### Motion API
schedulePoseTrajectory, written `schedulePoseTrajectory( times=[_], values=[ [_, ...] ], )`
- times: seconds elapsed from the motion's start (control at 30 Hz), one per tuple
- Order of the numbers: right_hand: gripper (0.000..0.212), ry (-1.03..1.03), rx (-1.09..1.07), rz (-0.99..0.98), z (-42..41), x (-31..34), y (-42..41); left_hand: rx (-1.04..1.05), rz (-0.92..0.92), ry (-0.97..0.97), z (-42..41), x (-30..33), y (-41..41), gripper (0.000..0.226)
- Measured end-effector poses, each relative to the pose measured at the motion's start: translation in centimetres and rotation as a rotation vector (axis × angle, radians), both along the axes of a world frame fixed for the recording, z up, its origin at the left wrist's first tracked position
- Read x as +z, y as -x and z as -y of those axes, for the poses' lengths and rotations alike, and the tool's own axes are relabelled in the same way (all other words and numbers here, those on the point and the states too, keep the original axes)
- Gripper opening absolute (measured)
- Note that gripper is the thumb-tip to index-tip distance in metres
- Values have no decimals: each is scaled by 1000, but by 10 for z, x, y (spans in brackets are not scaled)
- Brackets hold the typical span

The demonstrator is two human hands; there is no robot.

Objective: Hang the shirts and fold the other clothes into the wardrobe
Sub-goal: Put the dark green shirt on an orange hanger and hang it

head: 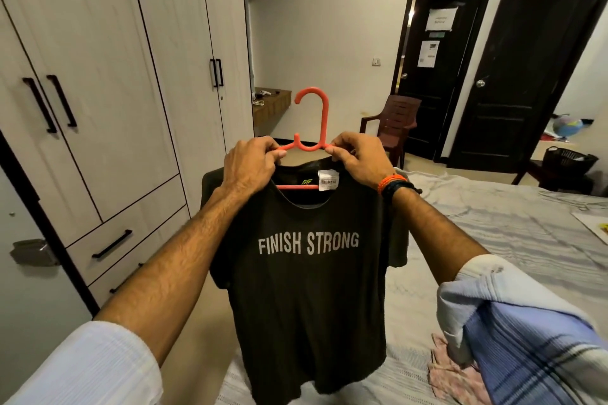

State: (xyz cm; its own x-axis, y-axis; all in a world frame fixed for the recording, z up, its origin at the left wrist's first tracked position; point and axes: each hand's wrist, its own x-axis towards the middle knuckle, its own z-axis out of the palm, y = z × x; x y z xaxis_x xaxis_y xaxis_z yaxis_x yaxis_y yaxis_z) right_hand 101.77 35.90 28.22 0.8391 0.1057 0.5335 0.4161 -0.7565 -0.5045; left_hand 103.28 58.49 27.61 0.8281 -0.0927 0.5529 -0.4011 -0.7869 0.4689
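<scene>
A dark T-shirt [309, 289] printed "FINISH STRONG" hangs in front of me on an orange plastic hanger [324, 118]. My left hand [251, 164] pinches the hanger's left shoulder at the collar. My right hand [357, 161] pinches its right shoulder together with the shirt's neckline. The hook points up and to the left. The white wardrobe [98, 82] stands at the left with its doors closed. A pink patterned garment [450, 371] lies on the bed at the lower right, and a blue striped cloth [526, 348] is draped over my right forearm.
The bed [493, 240] with a grey striped sheet fills the right side. A brown plastic chair [393, 125] stands by two dark doors [526, 76]. A black laundry basket [566, 159] sits beyond the bed. A small wooden shelf [273, 102] is mounted beside the wardrobe.
</scene>
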Motion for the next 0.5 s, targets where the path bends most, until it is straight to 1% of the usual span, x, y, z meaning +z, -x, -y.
schedulePoseTrajectory(
  times=[0.07, 0.17, 0.33, 0.5],
  values=[
    [20, -26, -20, 32, -7, 0, 4, -11, 10, 1, -6, 3, 3, 22],
    [22, -23, -28, -5, -17, -4, 12, -30, -30, -24, -15, 2, 8, 20],
    [21, -37, -65, -11, -30, -5, 27, -63, -59, -14, -30, 1, 17, 18],
    [21, -46, -68, -36, -43, -1, 56, -64, -70, -13, -40, 6, 43, 18]
  ],
)
